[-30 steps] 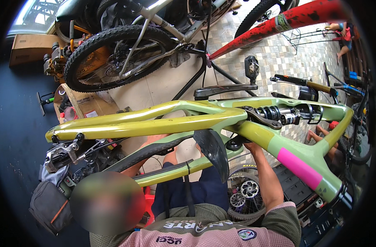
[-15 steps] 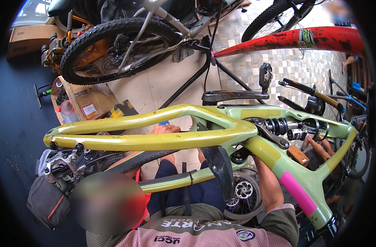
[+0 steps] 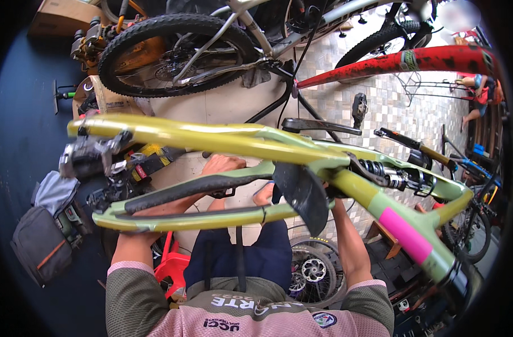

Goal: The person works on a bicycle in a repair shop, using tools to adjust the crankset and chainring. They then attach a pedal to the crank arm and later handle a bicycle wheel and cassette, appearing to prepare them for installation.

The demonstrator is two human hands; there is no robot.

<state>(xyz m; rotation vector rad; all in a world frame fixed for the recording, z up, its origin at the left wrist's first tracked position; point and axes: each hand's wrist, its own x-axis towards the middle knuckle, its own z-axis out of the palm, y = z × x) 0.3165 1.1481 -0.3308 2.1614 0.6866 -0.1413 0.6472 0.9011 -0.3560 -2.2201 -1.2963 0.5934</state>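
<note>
Head: yellow-green, pink-patched bike frame (image 3: 312, 156)

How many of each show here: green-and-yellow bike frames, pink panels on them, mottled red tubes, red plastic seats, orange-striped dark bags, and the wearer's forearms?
Green-and-yellow bike frame: 1
Pink panel: 1
Mottled red tube: 1
Red plastic seat: 1
Orange-striped dark bag: 1
Forearms: 2 (left forearm, right forearm)
Total: 7
</note>
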